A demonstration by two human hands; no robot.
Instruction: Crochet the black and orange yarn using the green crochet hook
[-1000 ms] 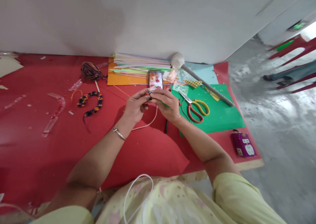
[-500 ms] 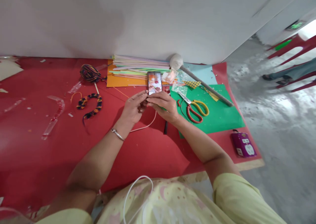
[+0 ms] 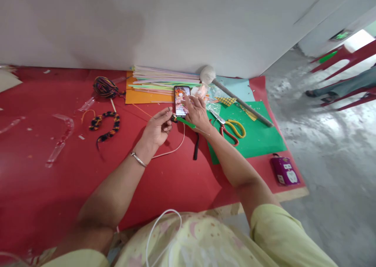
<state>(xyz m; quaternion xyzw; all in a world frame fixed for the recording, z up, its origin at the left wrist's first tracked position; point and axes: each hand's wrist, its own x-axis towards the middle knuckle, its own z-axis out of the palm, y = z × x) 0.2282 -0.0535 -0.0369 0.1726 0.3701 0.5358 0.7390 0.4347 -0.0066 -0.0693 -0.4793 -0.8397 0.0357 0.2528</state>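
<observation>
My left hand [image 3: 157,129] is closed in a pinch, holding a small dark woven piece [image 3: 174,118]. From that piece a flat green strip [image 3: 185,122] sticks out to the right, with a thin pale end crossing near my right wrist; its exact kind is unclear. Over the lit smartphone [image 3: 178,92], my right hand [image 3: 196,112] has its fingers stretched out, fingertips at the screen. The phone lies beyond my left fingertips. A pale cord [image 3: 173,152] curves below both hands, and a black-handled item [image 3: 196,149] lies beside it.
Scissors [image 3: 236,128] with red and yellow handles rest on green paper [image 3: 258,141]. Behind are pastel strips [image 3: 167,79] and a grey stick [image 3: 243,103] with a white ball. Leftward lie a yarn ball [image 3: 104,87] and a black-orange woven band [image 3: 113,130]. A purple box [image 3: 284,170] sits right.
My right hand has parted from my left and moved up over the phone, fingers now extended. The green strip now shows between the hands. My left hand stays near its place, pinching.
</observation>
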